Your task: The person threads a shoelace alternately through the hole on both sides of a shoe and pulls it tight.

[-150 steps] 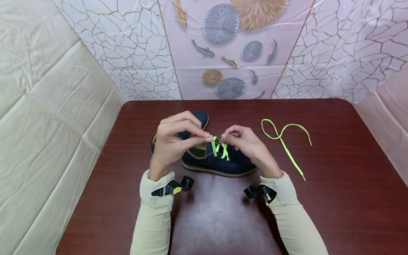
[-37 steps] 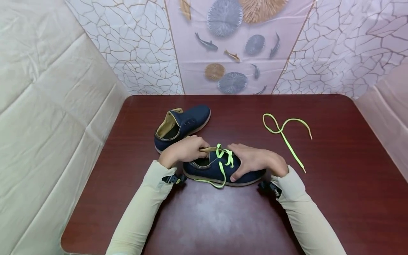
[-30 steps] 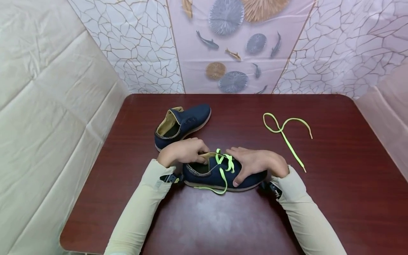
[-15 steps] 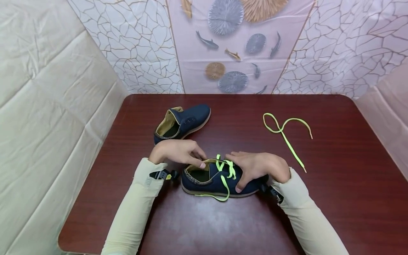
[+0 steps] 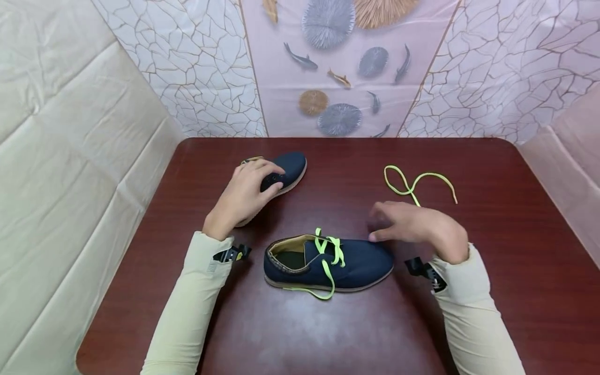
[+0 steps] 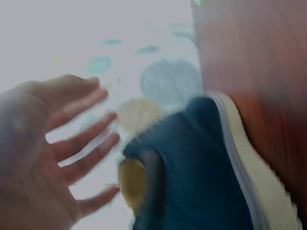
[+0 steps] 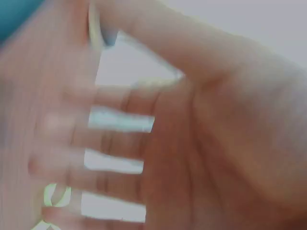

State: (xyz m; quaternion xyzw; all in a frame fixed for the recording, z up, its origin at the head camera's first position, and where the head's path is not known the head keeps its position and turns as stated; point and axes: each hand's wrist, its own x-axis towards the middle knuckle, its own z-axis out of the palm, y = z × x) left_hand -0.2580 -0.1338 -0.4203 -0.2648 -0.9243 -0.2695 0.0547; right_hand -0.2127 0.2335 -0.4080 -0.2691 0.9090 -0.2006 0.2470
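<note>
A navy shoe (image 5: 363, 263) with a neon-yellow shoelace (image 5: 337, 251) threaded through its eyelets lies sideways at the middle of the table, toe to the right. One loose lace end trails down its near side. Behind it to the left, my left hand (image 5: 246, 190) hovers over a second navy shoe (image 5: 294, 166), hiding much of its opening. Spread fingers show beside that shoe's heel in the left wrist view. My right hand (image 5: 419, 224) is off the laced shoe, above and right of its toe, fingers extended and blurred, holding nothing.
Another neon-yellow shoelace (image 5: 433, 173) lies looped on the dark red table (image 5: 492, 234) at the back right, its lower part hidden by the right hand. Patterned cloth (image 5: 206, 67) hangs behind the table's far edge.
Earlier both hands worked the lace, then held the shoe and shifted it nearer. Since then both have let go: the left moved back to the second shoe, the right moved away rightward.
</note>
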